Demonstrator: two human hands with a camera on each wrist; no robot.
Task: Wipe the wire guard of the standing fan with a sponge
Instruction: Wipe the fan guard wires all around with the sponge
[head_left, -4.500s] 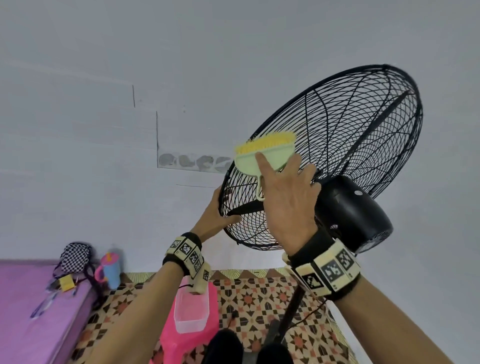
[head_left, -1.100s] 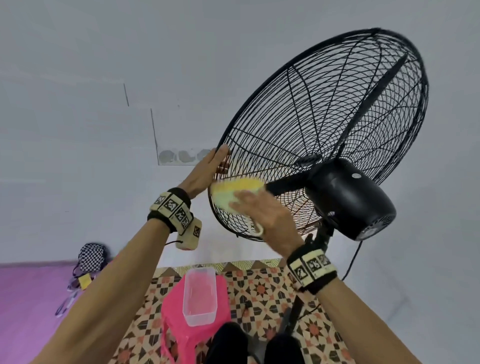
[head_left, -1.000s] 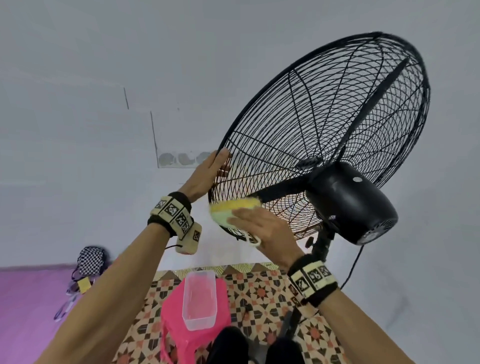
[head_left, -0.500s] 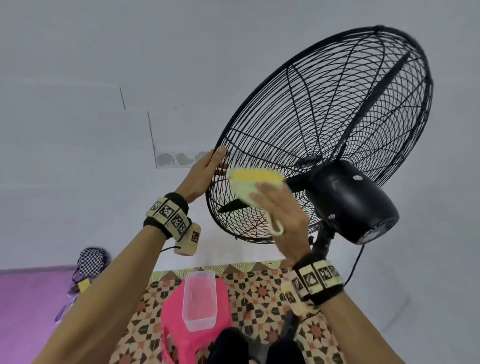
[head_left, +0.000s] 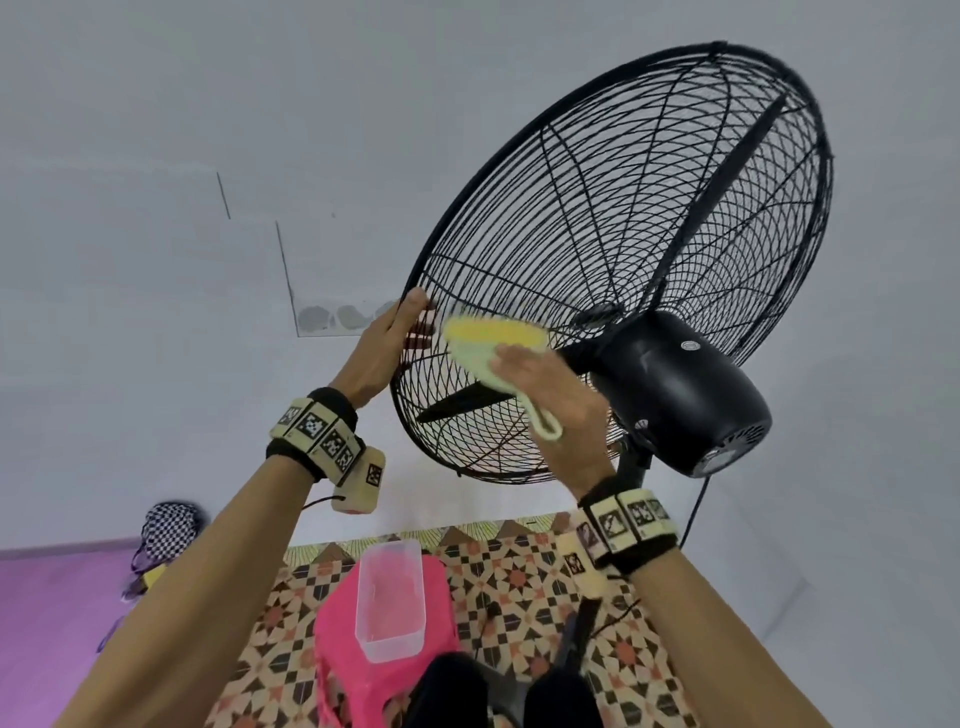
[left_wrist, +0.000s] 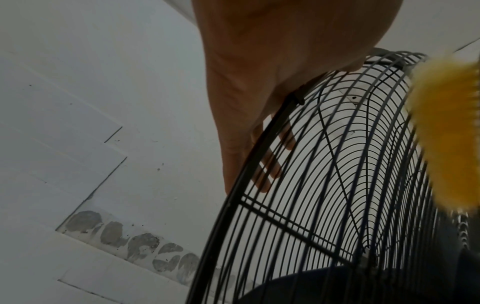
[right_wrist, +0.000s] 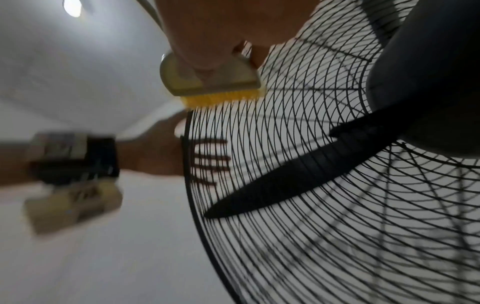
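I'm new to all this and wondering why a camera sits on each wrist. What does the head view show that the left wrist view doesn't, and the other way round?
Only the head view shows the right hand gripping the brush's pale green handle, the fan's motor housing, the pink stool with a clear tub on it, and the patterned floor.

Only the left wrist view shows, close up, the left hand's fingers lying straight behind the wires.

Both show the left hand at the rim of the wire guard and the yellow bristles.
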